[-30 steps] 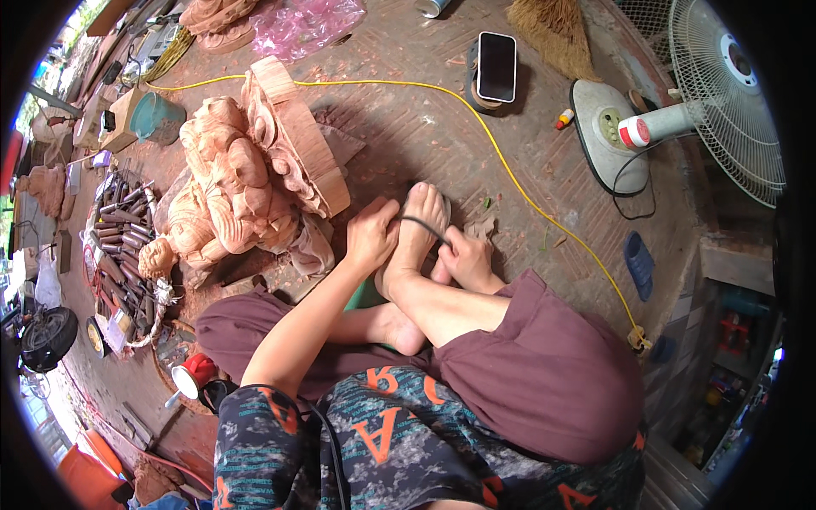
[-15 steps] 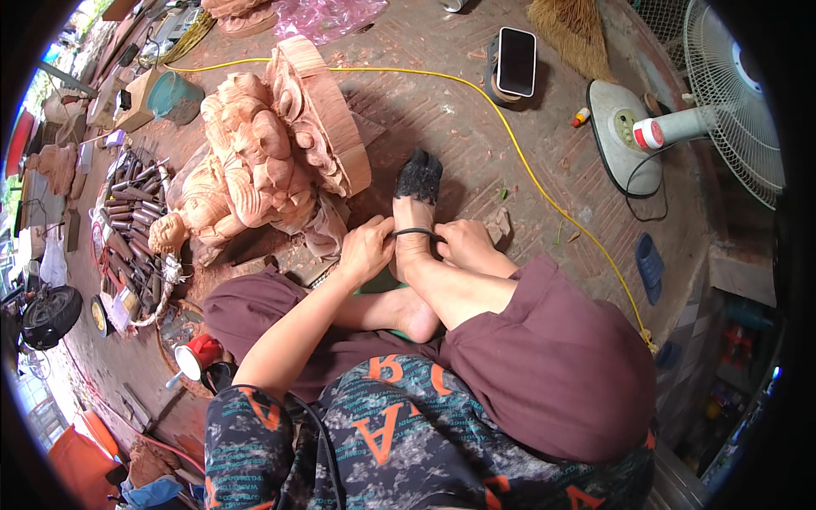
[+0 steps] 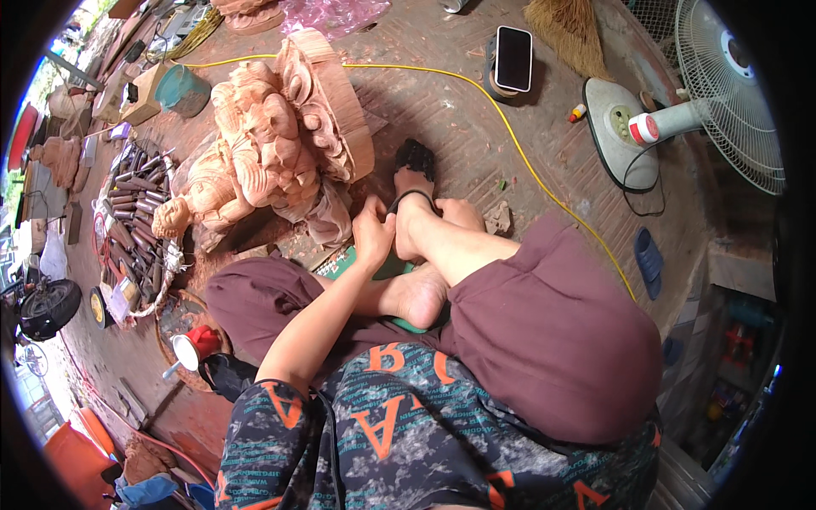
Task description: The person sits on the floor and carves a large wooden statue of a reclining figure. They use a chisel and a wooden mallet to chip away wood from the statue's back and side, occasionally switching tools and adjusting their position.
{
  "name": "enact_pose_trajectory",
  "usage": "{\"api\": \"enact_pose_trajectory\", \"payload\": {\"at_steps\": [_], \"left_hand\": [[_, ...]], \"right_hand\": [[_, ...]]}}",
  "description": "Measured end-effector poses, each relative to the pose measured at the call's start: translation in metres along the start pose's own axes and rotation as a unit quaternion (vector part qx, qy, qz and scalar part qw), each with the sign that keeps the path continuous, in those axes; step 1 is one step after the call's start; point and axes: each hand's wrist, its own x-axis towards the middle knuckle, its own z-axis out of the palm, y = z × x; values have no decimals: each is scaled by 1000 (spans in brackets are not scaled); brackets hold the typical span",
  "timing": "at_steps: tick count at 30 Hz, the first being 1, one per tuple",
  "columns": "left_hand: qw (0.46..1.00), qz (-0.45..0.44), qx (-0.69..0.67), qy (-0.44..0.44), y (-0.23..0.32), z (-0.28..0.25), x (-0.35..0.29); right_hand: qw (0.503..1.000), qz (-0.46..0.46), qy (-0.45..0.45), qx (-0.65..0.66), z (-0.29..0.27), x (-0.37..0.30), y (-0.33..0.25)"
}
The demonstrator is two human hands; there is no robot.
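Note:
A black toe cover (image 3: 416, 159) sits on the toes of my raised foot, with a thin black strap (image 3: 414, 194) looped across the instep behind it. At the left side of the foot, my left hand (image 3: 372, 231) is closed with its fingertips pinching the strap. My right hand (image 3: 461, 214) is at the strap's other end, curled against the right side of the foot; my leg partly hides its fingers. The other foot (image 3: 422, 296) lies folded underneath, sole up, over a green mat (image 3: 347, 263).
A carved wooden statue (image 3: 255, 161) lies on its side close to my left hand. Beyond it are many wood-handled carving tools (image 3: 140, 217). A yellow cord (image 3: 510, 127) curves across the floor, past a phone (image 3: 513, 59) and a standing fan (image 3: 625, 136). One blue slipper (image 3: 648, 265) lies at right.
Both hands have shifted slightly away from me with the strap. The foot has tipped forward, and its heel shows more. The strap now appears nearer the toe cover.

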Motion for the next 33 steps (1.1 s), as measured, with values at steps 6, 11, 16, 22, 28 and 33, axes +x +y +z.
{"api": "enact_pose_trajectory", "payload": {"at_steps": [6,11,16,22,28,33], "left_hand": [[997,43,32,-55,9,2,-4],[995,81,23,-47,15,0,-11],[983,34,-97,-149,45,-24,-5],[914,38,-279,-291,156,-73,16],[923,144,-185,-307,160,-67,42],[872,-54,-341,-348,149,-108,33]], "right_hand": [[989,72,-46,123,11,15,29],[919,67,-34,386,-17,13,58],[750,139,74,642,-179,11,1],[717,99,-18,690,-247,14,-109],[790,-14,-71,609,-277,13,-146],[751,-60,18,658,-267,15,-132]]}}
